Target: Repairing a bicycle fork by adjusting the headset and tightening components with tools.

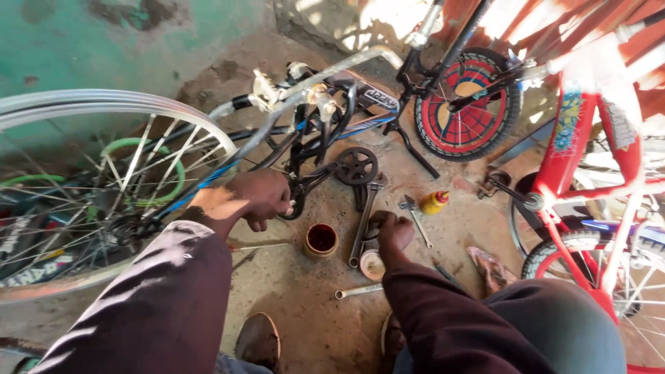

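My left hand grips the dark frame of an upturned bicycle close to its bottom bracket, fingers closed around the tube. My right hand reaches down to the concrete floor, fingers bent on a small item by a long metal spanner; what it touches is hidden. A black chainring with crank lies just beyond the spanner. A small open tin with dark red contents stands between my hands. A round lid sits below my right hand.
A large spoked wheel fills the left. A red child's bicycle stands at right, a small red and black wheel behind. On the floor lie a yellow bottle, a small wrench, another spanner and a rag.
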